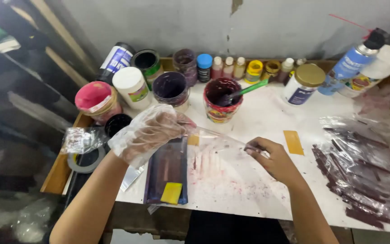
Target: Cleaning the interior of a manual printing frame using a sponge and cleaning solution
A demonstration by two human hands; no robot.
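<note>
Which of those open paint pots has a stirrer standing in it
The dark red pot with the colourful label, mid-table: a green-handled stirrer leans in it. The other pots have none.

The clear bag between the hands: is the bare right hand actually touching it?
Touching. The head view shows the right hand pinching one end of the clear bag in its fingertips, while the gloved left hand grips the other end.

On the table (258,117), jars and bottles (231,68) stand in a row along the back wall. A cup (220,101) with a stirrer in it stands before them. A tray (168,171) lies at the front left, and bagged strips (362,167) lie at the right.
</note>
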